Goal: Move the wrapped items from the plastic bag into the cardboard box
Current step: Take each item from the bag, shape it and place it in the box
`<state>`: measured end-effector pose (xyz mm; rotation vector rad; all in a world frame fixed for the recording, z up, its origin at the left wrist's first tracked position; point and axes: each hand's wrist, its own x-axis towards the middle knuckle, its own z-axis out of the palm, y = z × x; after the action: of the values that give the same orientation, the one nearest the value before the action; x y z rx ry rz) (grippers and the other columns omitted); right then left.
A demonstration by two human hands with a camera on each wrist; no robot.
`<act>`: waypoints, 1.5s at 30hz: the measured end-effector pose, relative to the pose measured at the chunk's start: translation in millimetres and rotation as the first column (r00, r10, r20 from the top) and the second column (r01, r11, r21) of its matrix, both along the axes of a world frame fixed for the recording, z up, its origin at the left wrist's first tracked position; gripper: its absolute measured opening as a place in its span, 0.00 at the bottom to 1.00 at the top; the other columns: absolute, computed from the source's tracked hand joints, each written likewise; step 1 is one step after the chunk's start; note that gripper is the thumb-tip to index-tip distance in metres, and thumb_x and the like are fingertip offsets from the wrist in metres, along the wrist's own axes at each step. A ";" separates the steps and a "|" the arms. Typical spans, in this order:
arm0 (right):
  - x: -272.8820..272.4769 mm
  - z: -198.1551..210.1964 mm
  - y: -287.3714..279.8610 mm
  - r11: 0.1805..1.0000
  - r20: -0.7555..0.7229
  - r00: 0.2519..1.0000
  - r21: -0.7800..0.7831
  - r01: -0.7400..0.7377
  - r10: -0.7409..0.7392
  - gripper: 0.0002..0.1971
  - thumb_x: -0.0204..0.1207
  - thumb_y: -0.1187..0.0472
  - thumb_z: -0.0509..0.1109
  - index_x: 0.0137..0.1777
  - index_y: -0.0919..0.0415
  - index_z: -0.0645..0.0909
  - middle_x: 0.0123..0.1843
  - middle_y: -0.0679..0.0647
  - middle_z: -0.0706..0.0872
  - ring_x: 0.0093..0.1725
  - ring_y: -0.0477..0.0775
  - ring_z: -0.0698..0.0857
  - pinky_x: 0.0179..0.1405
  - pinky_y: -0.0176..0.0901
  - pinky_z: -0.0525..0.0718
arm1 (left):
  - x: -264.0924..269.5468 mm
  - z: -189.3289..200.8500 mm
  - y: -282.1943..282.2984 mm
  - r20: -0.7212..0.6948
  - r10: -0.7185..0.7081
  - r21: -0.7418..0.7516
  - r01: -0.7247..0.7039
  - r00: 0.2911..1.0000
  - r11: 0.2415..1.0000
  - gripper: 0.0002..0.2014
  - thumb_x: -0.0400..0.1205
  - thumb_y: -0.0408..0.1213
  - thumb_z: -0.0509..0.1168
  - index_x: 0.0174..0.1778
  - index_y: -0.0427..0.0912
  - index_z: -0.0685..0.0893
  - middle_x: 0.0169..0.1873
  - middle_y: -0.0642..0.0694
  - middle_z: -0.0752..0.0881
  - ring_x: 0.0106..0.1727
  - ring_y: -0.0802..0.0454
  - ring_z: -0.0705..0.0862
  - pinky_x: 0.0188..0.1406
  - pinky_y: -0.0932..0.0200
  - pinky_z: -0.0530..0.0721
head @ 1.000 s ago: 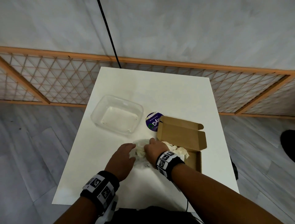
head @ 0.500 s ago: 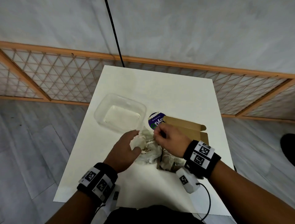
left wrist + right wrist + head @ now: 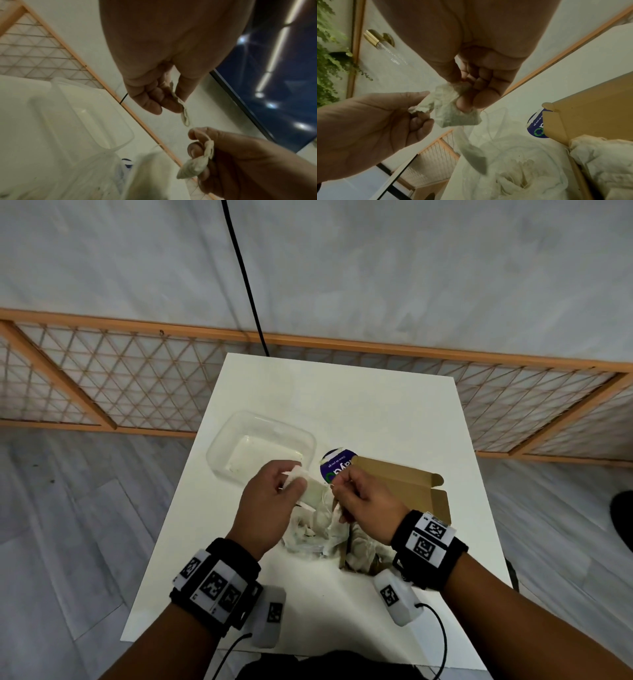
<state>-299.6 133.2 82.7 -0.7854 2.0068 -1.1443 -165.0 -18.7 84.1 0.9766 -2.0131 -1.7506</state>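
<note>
Both hands hover over the crumpled clear plastic bag (image 3: 308, 537), which lies on the white table (image 3: 342, 405) left of the open cardboard box (image 3: 404, 484). My left hand (image 3: 291, 479) pinches a pale wrapped item (image 3: 310, 491) between thumb and fingers. My right hand (image 3: 337, 484) pinches another wrapped item (image 3: 453, 112) close beside it, and a further one (image 3: 474, 155) dangles below it. More wrapped items (image 3: 513, 175) lie in the bag. Others (image 3: 604, 162) lie inside the box (image 3: 590, 115). In the left wrist view, my left hand (image 3: 178, 105) grips its item by a thin edge.
An empty clear plastic tub (image 3: 260, 446) stands at the table's left, just behind my left hand. A round purple-labelled lid (image 3: 337, 467) lies against the box's back flap. A wooden lattice fence (image 3: 137, 378) runs behind the table, and a black cable (image 3: 246, 285) hangs down.
Both hands have lifted off the bag on the table. They now hold wrapped items in the air above it, with the left hand higher and nearer the tub.
</note>
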 end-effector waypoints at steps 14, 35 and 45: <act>-12.9 64.2 21.0 0.932 0.316 0.934 -0.259 0.252 -0.165 0.06 0.88 0.60 0.65 0.56 0.64 0.78 0.42 0.69 0.85 0.31 0.61 0.88 0.31 0.48 0.85 | 1.8 43.9 -8.0 -0.145 0.004 0.036 0.001 0.989 0.999 0.03 0.83 0.39 0.74 0.49 0.48 0.86 0.36 0.53 0.87 0.40 0.58 0.85 0.51 0.49 0.86; -5.9 88.7 -0.8 0.857 0.374 0.907 -0.385 0.342 -0.194 0.03 0.87 0.66 0.65 0.51 0.64 0.78 0.44 0.67 0.91 0.21 0.54 0.77 0.21 0.39 0.69 | -4.7 63.0 29.2 -0.149 -0.253 -0.246 0.212 0.956 0.946 0.10 0.84 0.46 0.73 0.38 0.50 0.86 0.33 0.56 0.81 0.36 0.58 0.78 0.39 0.62 0.78; -35.8 102.2 -2.8 0.812 0.545 0.811 -0.364 0.457 -0.213 0.07 0.88 0.65 0.63 0.62 0.60 0.79 0.34 0.54 0.78 0.27 0.53 0.74 0.26 0.43 0.68 | 3.3 56.6 25.0 -0.091 -0.318 -0.212 0.294 0.944 0.932 0.10 0.83 0.47 0.74 0.37 0.53 0.85 0.31 0.59 0.82 0.34 0.63 0.79 0.38 0.67 0.76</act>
<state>-335.4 130.5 184.9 -0.2923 1.4777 -1.8964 -161.6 6.4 140.7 0.4993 -2.2991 -1.6673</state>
